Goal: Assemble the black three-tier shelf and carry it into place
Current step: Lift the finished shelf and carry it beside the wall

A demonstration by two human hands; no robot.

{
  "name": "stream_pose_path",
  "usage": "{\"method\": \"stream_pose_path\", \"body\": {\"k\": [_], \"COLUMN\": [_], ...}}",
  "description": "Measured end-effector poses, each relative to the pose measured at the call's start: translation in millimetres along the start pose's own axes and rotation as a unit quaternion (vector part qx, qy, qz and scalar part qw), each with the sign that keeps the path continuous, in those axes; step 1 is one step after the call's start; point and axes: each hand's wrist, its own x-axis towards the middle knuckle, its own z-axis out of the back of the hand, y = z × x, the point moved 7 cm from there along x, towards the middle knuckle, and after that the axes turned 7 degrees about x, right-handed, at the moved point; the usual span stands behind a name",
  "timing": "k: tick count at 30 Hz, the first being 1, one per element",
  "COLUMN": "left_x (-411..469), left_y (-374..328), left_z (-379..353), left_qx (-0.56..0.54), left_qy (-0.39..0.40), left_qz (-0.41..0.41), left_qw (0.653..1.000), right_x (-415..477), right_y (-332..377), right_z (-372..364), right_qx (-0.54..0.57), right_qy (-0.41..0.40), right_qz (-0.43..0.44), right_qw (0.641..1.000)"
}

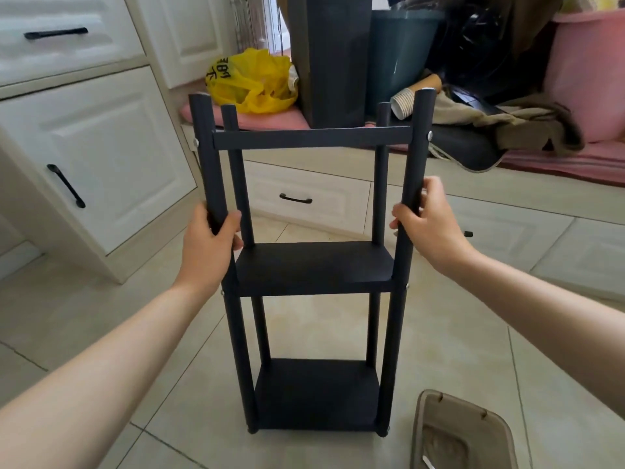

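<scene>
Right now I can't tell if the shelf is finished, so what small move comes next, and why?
Probably lift it straight up. The black three-tier shelf looks assembled, all three boards on four posts. The left hand and right hand each grip a front post, and the feet seem to rest on the tile floor.

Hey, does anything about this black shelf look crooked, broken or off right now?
Nothing stands out. The black shelf stands upright with its three boards level between the posts. The left hand and right hand each grip a front post above the middle board.
</scene>
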Motion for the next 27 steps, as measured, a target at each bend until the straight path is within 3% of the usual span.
{"method": "stream_pose_path", "body": {"k": [4, 7, 15, 27], "left_x": [26, 50, 84, 148], "left_y": [7, 17, 0, -194], "left_z": [-23, -39, -55, -10], "left_qx": [-0.011, -0.017, 0.052, 0.071], "left_qy": [-0.076, -0.099, -0.048, 0.004], "left_qz": [-0.029, -0.003, 0.062, 0.087], "left_qw": [0.997, 0.995, 0.996, 0.994], "right_x": [31, 57, 102, 144], "right_y": [-14, -26, -31, 145], "right_z": [-13, -20, -17, 72], "right_qx": [0.034, 0.051, 0.030, 0.052], "right_qy": [-0.016, -0.019, 0.018, 0.003], "right_qz": [0.035, 0.035, -0.085, -0.124], "right_qw": [0.999, 0.998, 0.996, 0.991]}}
